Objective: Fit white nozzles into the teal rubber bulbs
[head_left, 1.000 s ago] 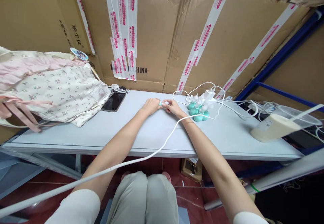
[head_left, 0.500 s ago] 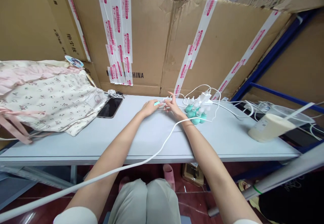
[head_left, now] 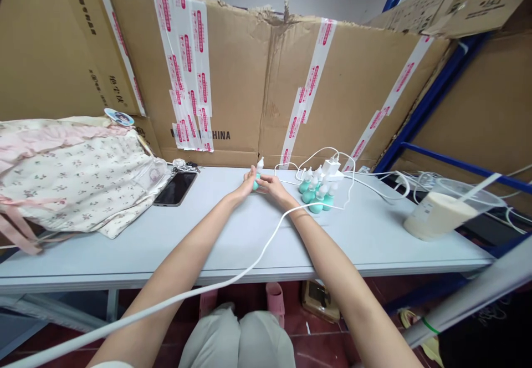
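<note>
A small teal bottle with a white nozzle (head_left: 258, 172) stands upright near the back of the grey table (head_left: 233, 235). My left hand (head_left: 246, 186) is wrapped round its left side. My right hand (head_left: 270, 185) touches it from the right with curled fingers. Just to the right stands a cluster of several matching teal bottles (head_left: 316, 190), with a white charger plug (head_left: 331, 167) and looped white cables behind them. A thick white cable (head_left: 233, 276) runs from the bottles over my right forearm and down to the lower left.
A black phone (head_left: 175, 188) and keys lie left of my hands, beside a floral fabric bag (head_left: 70, 174). A plastic cup of milky drink with a straw (head_left: 444, 213) lies tilted at the right. Taped cardboard boxes (head_left: 266, 85) wall off the back; blue shelving (head_left: 432, 96) stands right.
The bottle lay sideways between both hands; it now stands upright. The view has tilted upward, showing more of the boxes.
</note>
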### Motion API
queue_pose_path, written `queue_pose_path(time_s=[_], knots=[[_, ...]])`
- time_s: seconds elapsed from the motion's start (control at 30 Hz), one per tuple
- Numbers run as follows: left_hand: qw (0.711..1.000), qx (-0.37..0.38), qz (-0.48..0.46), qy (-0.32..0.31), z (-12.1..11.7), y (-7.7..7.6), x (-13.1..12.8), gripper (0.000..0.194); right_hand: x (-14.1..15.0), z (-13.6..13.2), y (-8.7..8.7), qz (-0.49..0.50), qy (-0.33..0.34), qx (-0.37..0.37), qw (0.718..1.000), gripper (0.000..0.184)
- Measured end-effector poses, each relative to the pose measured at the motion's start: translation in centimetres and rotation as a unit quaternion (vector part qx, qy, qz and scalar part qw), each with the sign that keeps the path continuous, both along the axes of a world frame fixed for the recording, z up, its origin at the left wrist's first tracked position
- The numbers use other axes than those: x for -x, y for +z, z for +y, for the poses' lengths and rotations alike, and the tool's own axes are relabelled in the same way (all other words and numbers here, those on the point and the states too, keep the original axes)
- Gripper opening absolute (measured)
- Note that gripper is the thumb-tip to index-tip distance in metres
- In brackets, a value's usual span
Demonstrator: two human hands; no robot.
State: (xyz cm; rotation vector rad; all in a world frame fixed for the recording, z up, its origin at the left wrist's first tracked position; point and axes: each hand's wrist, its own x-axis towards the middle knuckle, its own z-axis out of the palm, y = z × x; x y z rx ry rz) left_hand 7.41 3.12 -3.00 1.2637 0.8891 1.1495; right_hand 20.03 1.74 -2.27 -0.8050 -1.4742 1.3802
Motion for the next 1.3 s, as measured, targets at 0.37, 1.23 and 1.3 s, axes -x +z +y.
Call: queue_pose_path(time_s=[0.37,1.23,1.3], knots=[[0.968,-0.177,0.094,0.148,0.1,2.9,3.0,0.058,0.0,0.3,0.1,-0.19,-0.032,-0.12,0.974,0.045],[0.987,-0.117,-0.072,0.087,-0.4,5.5,4.2,0.077,0.4,-0.1,0.8,-0.276,-0.014,-0.187,0.943,0.032],[0.988,-0.112,-0.067,0.08,-0.7,5.6,4.1,0.08,0.5,-0.2,0.8,-0.278,-0.009,-0.188,0.942,0.029]])
